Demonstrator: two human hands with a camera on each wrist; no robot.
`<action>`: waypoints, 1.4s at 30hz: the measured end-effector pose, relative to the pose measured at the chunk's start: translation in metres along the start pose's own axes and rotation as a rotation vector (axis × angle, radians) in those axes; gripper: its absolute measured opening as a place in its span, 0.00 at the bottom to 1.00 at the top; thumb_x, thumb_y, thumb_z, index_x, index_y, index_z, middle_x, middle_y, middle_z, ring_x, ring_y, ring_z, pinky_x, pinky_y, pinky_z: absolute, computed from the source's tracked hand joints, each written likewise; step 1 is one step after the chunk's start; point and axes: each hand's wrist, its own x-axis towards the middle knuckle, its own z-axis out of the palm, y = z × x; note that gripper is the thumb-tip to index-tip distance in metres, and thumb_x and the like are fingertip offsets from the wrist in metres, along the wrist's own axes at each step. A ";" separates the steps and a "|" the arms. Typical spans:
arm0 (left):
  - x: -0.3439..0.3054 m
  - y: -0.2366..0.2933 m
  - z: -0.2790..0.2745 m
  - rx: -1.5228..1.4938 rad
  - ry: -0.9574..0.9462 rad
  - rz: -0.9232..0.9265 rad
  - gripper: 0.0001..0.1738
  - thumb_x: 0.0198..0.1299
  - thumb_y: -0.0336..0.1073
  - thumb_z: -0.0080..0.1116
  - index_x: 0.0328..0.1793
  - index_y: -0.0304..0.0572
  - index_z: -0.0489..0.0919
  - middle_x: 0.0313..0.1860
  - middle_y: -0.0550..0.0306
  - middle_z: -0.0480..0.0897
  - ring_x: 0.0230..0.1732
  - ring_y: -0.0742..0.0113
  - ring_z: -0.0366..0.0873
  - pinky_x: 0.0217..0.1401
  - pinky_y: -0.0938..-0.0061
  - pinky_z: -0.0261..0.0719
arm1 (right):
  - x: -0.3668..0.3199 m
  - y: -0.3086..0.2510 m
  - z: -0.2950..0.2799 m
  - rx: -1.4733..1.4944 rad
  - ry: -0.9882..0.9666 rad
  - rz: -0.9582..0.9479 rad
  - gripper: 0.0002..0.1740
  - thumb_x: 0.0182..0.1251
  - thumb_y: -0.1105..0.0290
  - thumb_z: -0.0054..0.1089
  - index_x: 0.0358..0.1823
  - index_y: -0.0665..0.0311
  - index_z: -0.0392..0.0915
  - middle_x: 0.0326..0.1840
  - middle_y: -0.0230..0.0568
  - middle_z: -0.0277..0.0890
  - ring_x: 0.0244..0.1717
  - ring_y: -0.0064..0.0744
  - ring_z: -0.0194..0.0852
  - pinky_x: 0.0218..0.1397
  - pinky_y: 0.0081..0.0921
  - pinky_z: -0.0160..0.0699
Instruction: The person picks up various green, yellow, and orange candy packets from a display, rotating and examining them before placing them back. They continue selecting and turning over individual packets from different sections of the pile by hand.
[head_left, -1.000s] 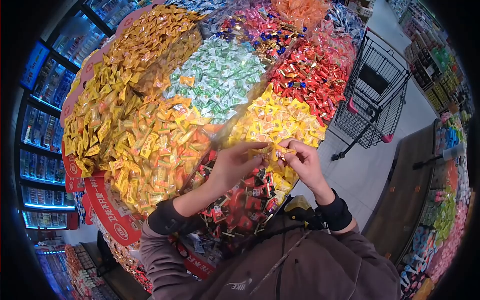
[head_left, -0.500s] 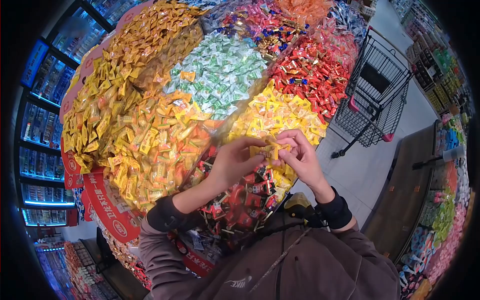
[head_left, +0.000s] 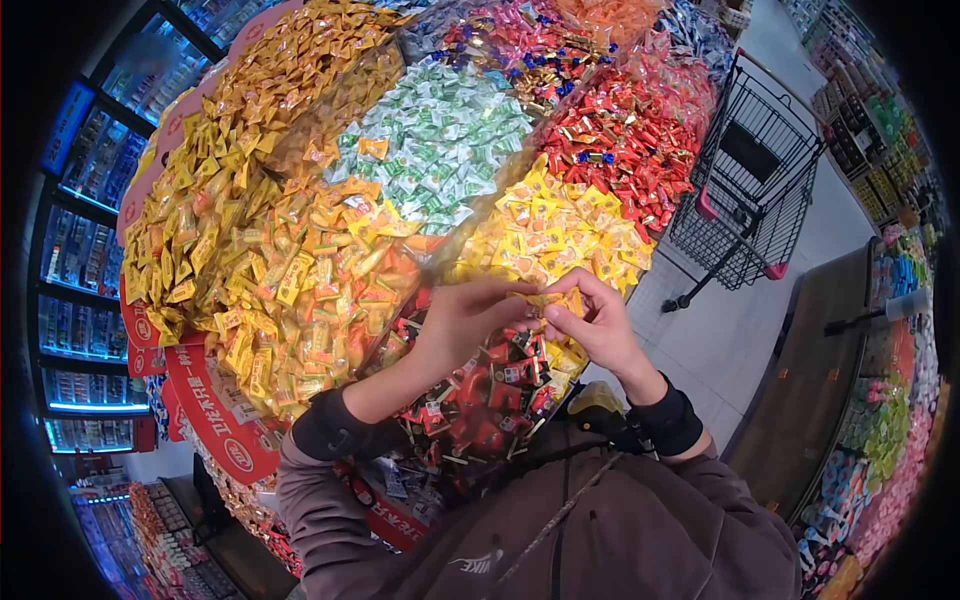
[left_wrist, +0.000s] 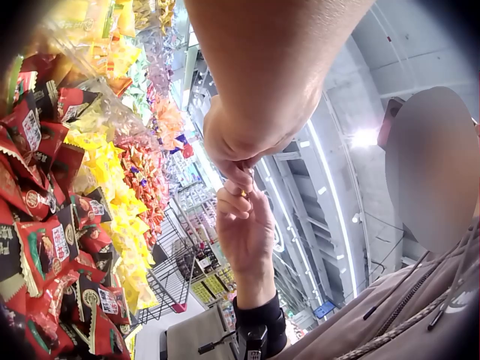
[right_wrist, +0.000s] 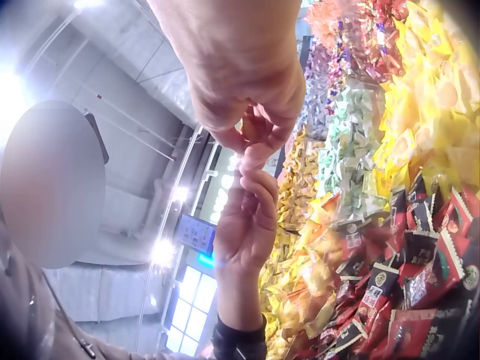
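Over the bins, my left hand [head_left: 468,322] and right hand [head_left: 602,325] meet fingertip to fingertip. Both pinch a small yellow-wrapped candy [left_wrist: 244,193], of which little more than a yellow speck shows between the fingers in the left wrist view. The fingers hide the rest of it. Just past the hands lies a heap of yellow-wrapped candies [head_left: 550,230]. Below them are red and black candy packets [head_left: 490,400], seen close in both wrist views.
Heaps of green-and-white candies [head_left: 430,140], red candies [head_left: 630,150] and orange-yellow candies [head_left: 310,300] fill the neighbouring bins. A shopping cart [head_left: 745,170] stands on the right, beside a brown shelf unit [head_left: 810,370]. Lit coolers [head_left: 90,270] line the left.
The yellow wrapper showed between the hands before; now it is mostly hidden. My fingertips have drawn together, and the right hand has turned with its fingers closer to the left.
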 end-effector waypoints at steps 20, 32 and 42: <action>0.003 -0.004 -0.005 -0.081 -0.042 -0.082 0.12 0.60 0.27 0.48 0.48 0.29 0.72 0.39 0.52 0.77 0.39 0.67 0.79 0.42 0.81 0.77 | 0.000 0.000 -0.003 0.009 -0.007 0.087 0.06 0.61 0.74 0.52 0.38 0.66 0.67 0.24 0.31 0.70 0.23 0.16 0.70 0.25 0.12 0.68; 0.004 -0.009 -0.006 -0.041 -0.032 -0.072 0.13 0.60 0.30 0.48 0.48 0.28 0.72 0.39 0.53 0.78 0.38 0.70 0.79 0.39 0.83 0.76 | 0.001 0.005 -0.004 -0.007 -0.001 0.066 0.06 0.61 0.74 0.53 0.38 0.66 0.68 0.23 0.29 0.69 0.22 0.14 0.67 0.24 0.11 0.65; 0.007 -0.012 -0.007 0.884 0.087 0.590 0.14 0.43 0.28 0.61 0.39 0.42 0.76 0.31 0.56 0.75 0.35 0.61 0.75 0.35 0.72 0.73 | 0.003 0.010 -0.005 -0.060 0.015 0.109 0.08 0.63 0.75 0.48 0.42 0.69 0.67 0.26 0.31 0.71 0.25 0.15 0.69 0.30 0.12 0.68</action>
